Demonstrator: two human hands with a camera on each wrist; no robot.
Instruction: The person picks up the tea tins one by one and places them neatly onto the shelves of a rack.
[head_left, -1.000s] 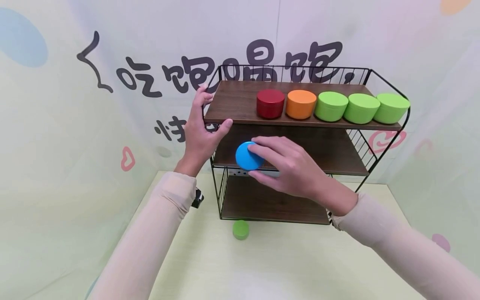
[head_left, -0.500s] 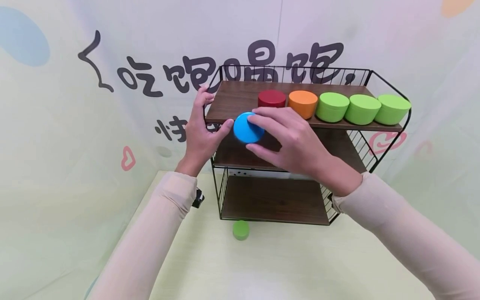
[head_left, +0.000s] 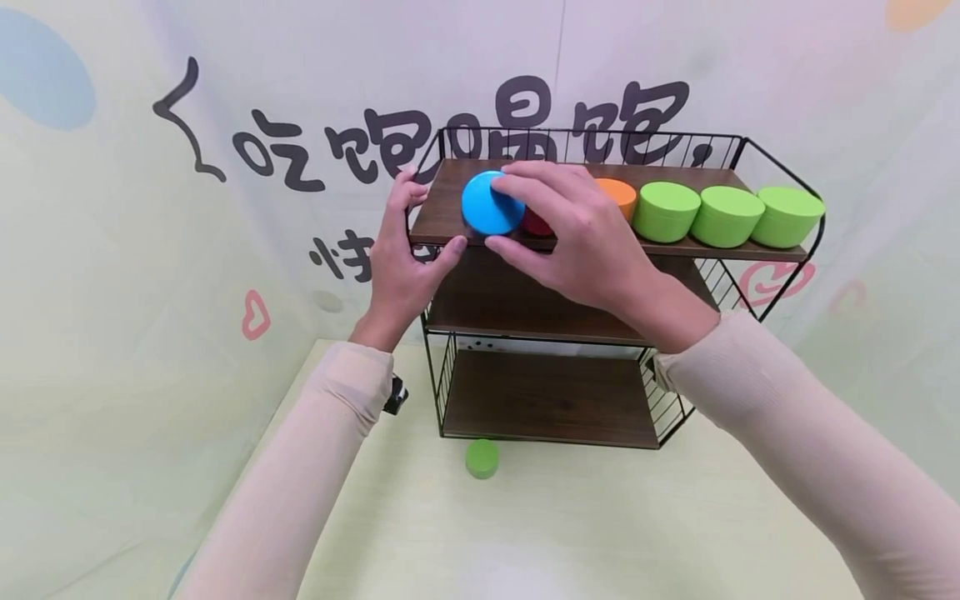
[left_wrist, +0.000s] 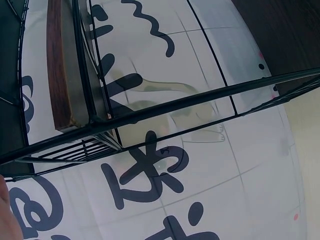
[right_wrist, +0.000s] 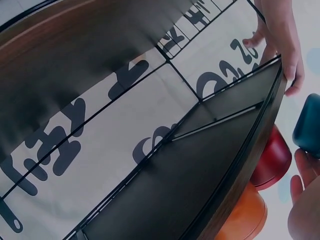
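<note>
My right hand (head_left: pixel 577 225) pinches a blue round lidded tin (head_left: pixel 487 204) between thumb and fingers, at the top shelf (head_left: pixel 453 196) of a brown wood and black wire rack. In the right wrist view the blue tin (right_wrist: pixel 309 125) shows above the level of the shelf board. A dark red tin (head_left: pixel 536 223) stands just right of it, mostly hidden by the right hand. My left hand (head_left: pixel 401 271) grips the top shelf's left end, thumb on the front edge and fingers at the side frame. Only a sliver of the left hand (left_wrist: pixel 7 217) enters the left wrist view.
Right of the red tin stand an orange tin (head_left: pixel 619 197) and several light green tins (head_left: pixel 665 212) in a row. Lower are a middle shelf (head_left: pixel 517 304) and a bottom shelf (head_left: pixel 547 400). A green tin (head_left: pixel 482 459) sits on the pale table (head_left: pixel 570 517) before the rack.
My right hand has lifted the blue tin from in front of the middle shelf up to the top shelf, left of the red tin. My left hand has kept its grip.
</note>
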